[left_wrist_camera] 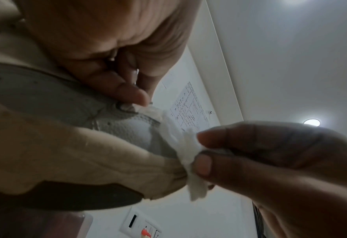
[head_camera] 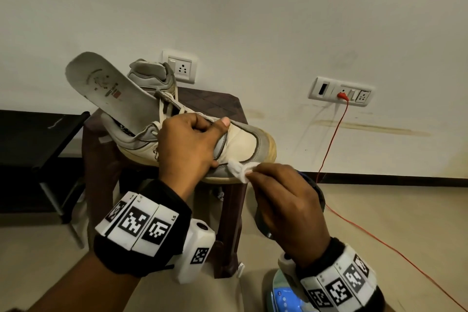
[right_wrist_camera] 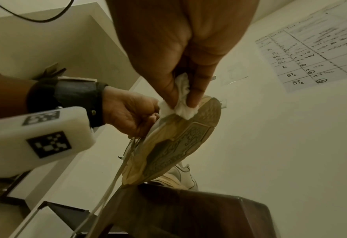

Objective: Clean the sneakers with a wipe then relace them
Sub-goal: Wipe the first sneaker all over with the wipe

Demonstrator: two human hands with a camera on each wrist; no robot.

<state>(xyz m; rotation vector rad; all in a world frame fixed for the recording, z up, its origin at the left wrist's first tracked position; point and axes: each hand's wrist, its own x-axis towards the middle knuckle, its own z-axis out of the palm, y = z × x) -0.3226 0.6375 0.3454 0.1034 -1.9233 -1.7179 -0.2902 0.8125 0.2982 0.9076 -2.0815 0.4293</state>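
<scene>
Above a brown stool [head_camera: 207, 101], the left hand [head_camera: 187, 144] grips a sneaker [head_camera: 243, 144]. Right hand [head_camera: 286, 200] pinches a white wipe [head_camera: 238, 172] against its side.

Looks like a plain room in a home or small office, prob. a working corner. Bare off-white wall [head_camera: 253, 7] w/ two switch/socket plates [head_camera: 180, 67], a red cable [head_camera: 331, 139] plugged into the right one and trailing over a beige tiled floor [head_camera: 379, 210]. Brown plastic stool [head_camera: 217, 106] by the wall, dark skirting strip [head_camera: 379, 180]. Handwritten chart [right_wrist_camera: 315, 46] taped up; round ceiling light [left_wrist_camera: 311, 122].
</scene>
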